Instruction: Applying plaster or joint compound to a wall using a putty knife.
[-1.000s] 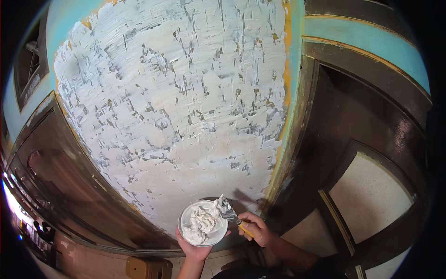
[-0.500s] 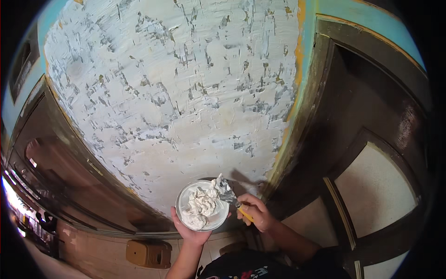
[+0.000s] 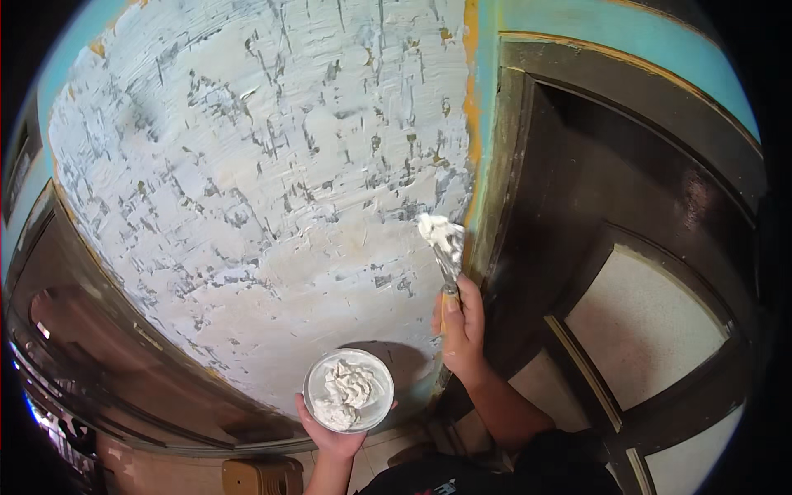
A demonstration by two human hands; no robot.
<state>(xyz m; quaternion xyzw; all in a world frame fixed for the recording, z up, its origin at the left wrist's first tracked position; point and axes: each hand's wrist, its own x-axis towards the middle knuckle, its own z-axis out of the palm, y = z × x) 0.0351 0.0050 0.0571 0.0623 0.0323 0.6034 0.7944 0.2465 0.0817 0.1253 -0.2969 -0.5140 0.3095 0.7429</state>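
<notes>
In the head view, my right hand (image 3: 464,330) is wrapped around the yellow handle of a putty knife (image 3: 448,272), fingers and thumb pressed in on it; the blade points upward, ahead of my grip, and carries a thick clump of white putty (image 3: 437,231) at its end; the blade lies in front of the patchy white wall (image 3: 247,239), near its right edge, and I cannot tell whether it touches.

Below and to the left of that grip, my left hand (image 3: 337,441) cups a round bowl (image 3: 379,404) from underneath, thumb at its left side and fingertips just showing at its right; inside sits a lumpy putty mound (image 3: 351,392), well apart from the blade.

Right of my knife grip stands a dark brown panelled door (image 3: 602,165), with an orange-yellow strip (image 3: 473,107) edging the wall above my knuckles; below and left of my bowl grip is a brown stool (image 3: 262,477) on the tiled floor.
</notes>
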